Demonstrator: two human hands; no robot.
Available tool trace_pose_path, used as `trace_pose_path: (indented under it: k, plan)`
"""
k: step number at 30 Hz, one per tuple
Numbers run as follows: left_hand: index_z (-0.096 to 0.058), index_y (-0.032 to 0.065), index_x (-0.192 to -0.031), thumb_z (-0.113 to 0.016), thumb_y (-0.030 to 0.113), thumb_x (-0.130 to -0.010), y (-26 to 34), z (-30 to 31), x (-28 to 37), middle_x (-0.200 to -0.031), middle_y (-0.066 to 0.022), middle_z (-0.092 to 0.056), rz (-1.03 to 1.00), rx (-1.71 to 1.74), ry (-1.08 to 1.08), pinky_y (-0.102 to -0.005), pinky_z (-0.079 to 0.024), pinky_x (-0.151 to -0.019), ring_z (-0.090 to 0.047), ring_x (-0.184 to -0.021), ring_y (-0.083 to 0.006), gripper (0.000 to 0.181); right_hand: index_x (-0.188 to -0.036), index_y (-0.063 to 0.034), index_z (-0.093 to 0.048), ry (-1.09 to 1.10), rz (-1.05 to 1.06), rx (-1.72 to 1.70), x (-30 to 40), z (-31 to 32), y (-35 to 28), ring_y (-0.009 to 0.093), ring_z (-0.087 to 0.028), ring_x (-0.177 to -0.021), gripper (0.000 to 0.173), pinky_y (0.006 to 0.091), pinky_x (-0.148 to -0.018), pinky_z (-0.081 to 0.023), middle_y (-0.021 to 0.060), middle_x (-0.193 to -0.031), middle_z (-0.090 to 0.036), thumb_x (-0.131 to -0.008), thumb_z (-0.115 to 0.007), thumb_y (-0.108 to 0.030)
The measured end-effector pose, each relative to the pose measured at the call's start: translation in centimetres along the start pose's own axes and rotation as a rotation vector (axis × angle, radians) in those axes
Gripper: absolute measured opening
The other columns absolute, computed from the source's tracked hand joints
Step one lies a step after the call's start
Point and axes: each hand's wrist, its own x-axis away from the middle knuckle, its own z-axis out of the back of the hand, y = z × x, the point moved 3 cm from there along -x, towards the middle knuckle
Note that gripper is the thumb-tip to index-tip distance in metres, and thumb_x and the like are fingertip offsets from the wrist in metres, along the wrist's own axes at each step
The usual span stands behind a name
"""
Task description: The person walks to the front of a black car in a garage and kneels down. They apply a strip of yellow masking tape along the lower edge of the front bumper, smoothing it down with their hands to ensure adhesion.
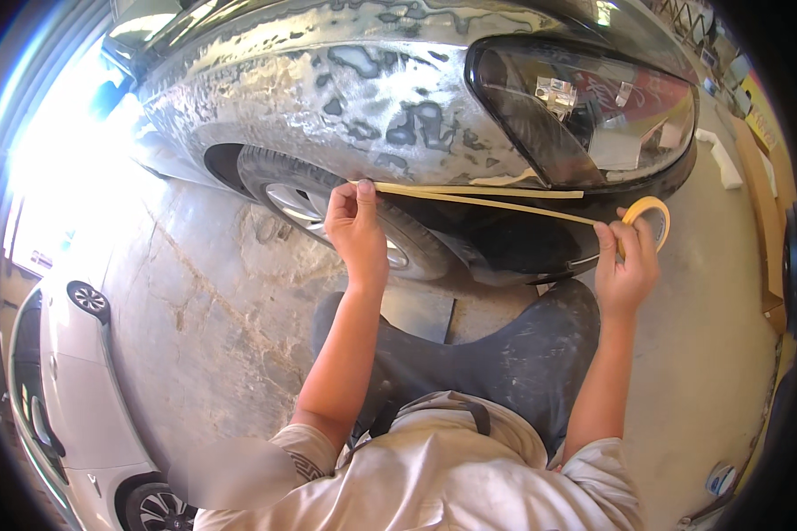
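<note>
My left hand (358, 232) pinches the end of a yellow masking tape strip (491, 202) at the lower fender edge, just above the tire. My right hand (627, 265) grips the masking tape roll (664, 226) below the headlight (591, 113), and the strip runs taut between both hands. Another length of tape (531, 193) lies along the seam between the fender and the dark bumper (518, 232). Patches of bare metal and dark filler-like spots cover the sanded fender (398, 86). The front wheel (295, 202) is partly behind my left hand.
A white car (86, 385) stands on the concrete floor (212, 285) at left. A grey board (415, 312) lies between my knees. At right are cardboard (764, 219), a white foam piece (722, 159) and a small tub (720, 478).
</note>
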Motion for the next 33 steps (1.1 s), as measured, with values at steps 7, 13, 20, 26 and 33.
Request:
trace_pose_path:
  k: [7, 13, 20, 26, 33]
  plan:
    - [-0.044, -0.0016, -0.137, -0.079, 0.042, -0.094, 0.9, 0.4, 0.3, -0.139, -0.0166, -0.047, -0.238, -0.56, -0.028, -0.0422, -0.041, -0.106, -0.047, -0.128, -0.0284, 0.07, -0.086, -0.005, -0.071, -0.033, -0.163, -0.007, -1.2, -0.4, -0.3, 0.026, -0.071, -0.09, 0.021, 0.0347, -0.072, -0.054, 0.0063, -0.094, -0.069, -0.088, -0.082, -0.023]
    - [-0.029, -0.0005, -0.153, -0.092, 0.048, -0.075, 4.2, -3.0, 1.9, -0.161, -0.0273, -0.021, -0.63, -0.81, -0.141, -0.0575, -0.019, -0.122, -0.017, -0.151, -0.0464, 0.111, -0.086, -0.0057, -0.072, -0.001, -0.174, -0.048, -1.2, -1.0, 0.3, 0.026, -0.068, -0.085, 0.023, 0.0353, -0.07, -0.053, 0.0048, -0.092, -0.068, -0.088, -0.083, -0.026]
    - [-0.033, 0.0028, -0.153, -0.095, 0.049, -0.069, 6.1, -7.2, 3.3, -0.164, -0.0266, -0.019, -0.744, -0.846, -0.225, -0.0624, -0.016, -0.121, -0.015, -0.152, -0.0508, 0.114, -0.084, -0.0091, -0.072, 0.017, -0.191, 0.028, -1.4, -1.1, 0.1, 0.025, -0.063, -0.08, 0.024, 0.0368, -0.067, -0.051, 0.0026, -0.089, -0.062, -0.088, -0.082, -0.031]
    - [-0.034, 0.0088, -0.155, -0.095, 0.05, -0.068, 6.8, -11.6, 5.4, -0.164, -0.0255, -0.021, -0.851, -0.837, -0.322, -0.0679, -0.011, -0.12, -0.013, -0.152, -0.0532, 0.113, -0.084, -0.012, -0.073, 0.023, -0.197, 0.02, -1.6, -1.5, 0.2, 0.024, -0.061, -0.084, 0.02, 0.0386, -0.065, -0.051, 0.0014, -0.087, -0.06, -0.086, -0.083, -0.03]
    - [-0.032, 0.0113, -0.157, -0.091, 0.044, -0.073, 5.6, -16.4, 8.5, -0.168, -0.0278, -0.015, -0.774, -0.784, -0.364, -0.0726, -0.007, -0.119, -0.008, -0.154, -0.055, 0.108, -0.084, -0.0127, -0.074, 0.006, -0.199, 0.056, -1.5, -1.7, 0.6, 0.024, -0.061, -0.085, 0.022, 0.039, -0.063, -0.052, 0.0007, -0.087, -0.06, -0.086, -0.083, -0.032]
